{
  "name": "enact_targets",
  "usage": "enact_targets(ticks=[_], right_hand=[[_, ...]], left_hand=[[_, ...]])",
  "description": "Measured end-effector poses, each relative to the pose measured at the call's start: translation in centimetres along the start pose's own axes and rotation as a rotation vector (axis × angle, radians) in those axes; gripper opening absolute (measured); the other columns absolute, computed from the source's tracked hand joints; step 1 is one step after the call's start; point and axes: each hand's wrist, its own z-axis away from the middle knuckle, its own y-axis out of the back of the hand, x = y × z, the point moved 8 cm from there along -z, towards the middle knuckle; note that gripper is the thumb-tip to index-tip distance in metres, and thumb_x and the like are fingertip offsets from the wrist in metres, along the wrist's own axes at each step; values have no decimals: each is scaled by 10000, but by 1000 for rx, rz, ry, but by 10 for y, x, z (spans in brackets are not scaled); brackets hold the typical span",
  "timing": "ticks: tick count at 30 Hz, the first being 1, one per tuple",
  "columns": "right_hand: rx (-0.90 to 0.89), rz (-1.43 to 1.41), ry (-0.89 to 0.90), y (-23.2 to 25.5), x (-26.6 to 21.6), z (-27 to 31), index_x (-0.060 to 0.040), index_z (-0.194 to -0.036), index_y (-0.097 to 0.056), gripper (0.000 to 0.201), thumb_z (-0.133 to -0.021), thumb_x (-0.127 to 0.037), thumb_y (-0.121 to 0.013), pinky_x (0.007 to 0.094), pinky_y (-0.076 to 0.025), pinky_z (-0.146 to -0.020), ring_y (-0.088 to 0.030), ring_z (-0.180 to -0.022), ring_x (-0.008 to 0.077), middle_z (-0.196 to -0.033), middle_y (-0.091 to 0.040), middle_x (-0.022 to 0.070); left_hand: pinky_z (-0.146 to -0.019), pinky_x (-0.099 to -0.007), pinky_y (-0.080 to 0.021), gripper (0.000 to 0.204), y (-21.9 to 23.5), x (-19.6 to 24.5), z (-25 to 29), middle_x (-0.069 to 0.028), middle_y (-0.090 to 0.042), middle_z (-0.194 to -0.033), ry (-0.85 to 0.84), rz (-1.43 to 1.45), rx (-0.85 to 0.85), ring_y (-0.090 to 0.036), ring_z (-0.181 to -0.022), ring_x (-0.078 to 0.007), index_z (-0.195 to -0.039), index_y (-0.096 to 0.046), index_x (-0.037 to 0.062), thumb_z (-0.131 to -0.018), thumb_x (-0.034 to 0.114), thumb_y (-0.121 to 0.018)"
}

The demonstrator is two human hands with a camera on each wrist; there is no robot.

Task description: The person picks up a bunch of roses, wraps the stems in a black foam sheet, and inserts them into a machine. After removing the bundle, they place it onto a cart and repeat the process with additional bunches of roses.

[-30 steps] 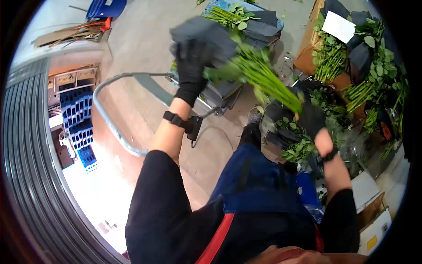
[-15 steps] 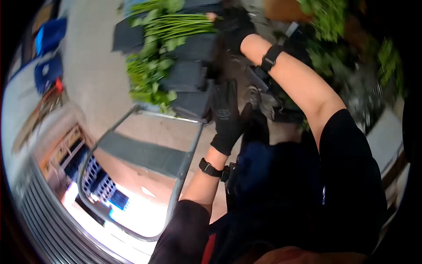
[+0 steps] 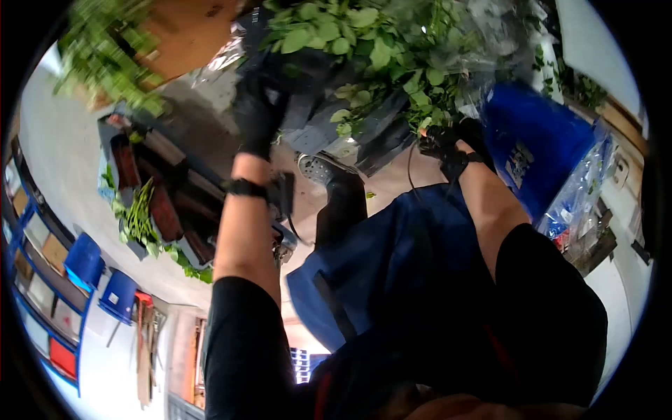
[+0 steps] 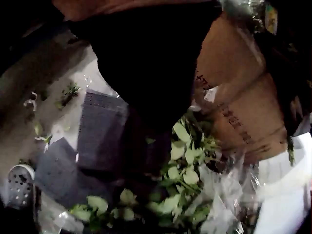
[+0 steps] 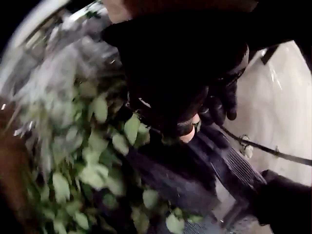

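Nearest, the right hand (image 3: 446, 148) bends its fingers beside the dark wrapping (image 3: 383, 129) of the leafy bunches (image 3: 378, 52), though whether it grasps any cannot be told. The bunches lie ahead, between and beyond the hands, and look light, springy in the stem and easily bruised in the leaf, so best held low around the wrapped part. Farther left, the left hand (image 3: 259, 115) reaches over the wrapping, its grip too dark and blurred to tell.

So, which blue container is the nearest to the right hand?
The large blue container with white print, beside the clear plastic; others, like the small one at far left, are farther.
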Motion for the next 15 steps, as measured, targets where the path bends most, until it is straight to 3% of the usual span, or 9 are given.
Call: enact_targets(ticks=[2,4,5,7,8,9,10,12,15], right_hand=[[-7,-113,37,9,9,-31,-42,-1142,-580,461,-802,-314,-731,370,-575,-747,-631,-833,219,-987,-629,115],[-17,137,85,11,26,-82,-53,-1230,-530,585,-808,-425,-692,384,-551,-753,-602,-896,233,-1185,-544,117],[-17,261,110,12,34,-107,-59,-1274,-506,648,-810,-480,-672,391,-539,-756,-588,-927,240,-1283,-501,118],[101,42,33,-11,31,-79,-92,-1277,-513,691,-780,-545,-672,409,-511,-764,-565,-951,252,-1265,-526,90],[38,106,205,-21,24,-90,-95,-1258,-521,618,-815,-511,-634,403,-486,-822,-549,-995,253,-1243,-540,94],[-20,162,385,-31,17,-97,-98,-1239,-530,546,-851,-477,-596,396,-460,-880,-532,-1039,253,-1221,-555,98],[-72,204,562,-40,11,-103,-102,-1220,-538,478,-886,-442,-558,389,-435,-938,-516,-1083,254,-1199,-569,102],[20,356,638,-40,24,-113,-76,-1155,-570,417,-898,-401,-526,401,-448,-886,-546,-1018,272,-1124,-597,118],[303,909,412,-8,88,-180,-37,-1057,-618,362,-917,-339,-479,419,-467,-807,-591,-921,299,-1011,-639,142]], left_hand=[[-837,-423,-462,571,-41,-35,-41,-175,-562,-1174,28,9,-87,-524,-1062,-380,-1219,-554,75,-715,259,-748],[-836,-451,-457,598,-94,-81,-61,-180,-552,-1210,157,-11,-352,-531,-1056,-378,-1247,-534,88,-738,345,-715],[-828,-457,-456,538,-100,-71,-61,-172,-573,-1180,9,-200,-349,-542,-1040,-374,-1222,-550,94,-773,366,-669],[-812,-468,-456,445,-109,-46,-60,-157,-614,-1121,-281,-603,-260,-563,-1007,-365,-1172,-583,107,-844,408,-577],[-797,-464,-460,399,-101,-13,-58,-149,-635,-1073,-446,-614,-173,-570,-993,-360,-1129,-607,110,-861,402,-553],[-769,-457,-457,381,-105,-2,-60,-148,-648,-1015,-110,-464,-602,-571,-982,-362,-1053,-632,98,-853,414,-558],[-728,-456,-467,394,-104,-4,-55,-183,-645,-945,-26,-258,-517,-593,-898,-387,-965,-652,80,-839,444,-570],[-681,-468,-472,448,-99,9,-32,-221,-636,-829,95,-295,-432,-602,-790,-417,-825,-654,32,-785,477,-628],[-660,-476,-465,578,-65,53,-19,-281,-602,-749,306,-91,-352,-611,-779,-431,-707,-621,-57,-714,517,-689]])
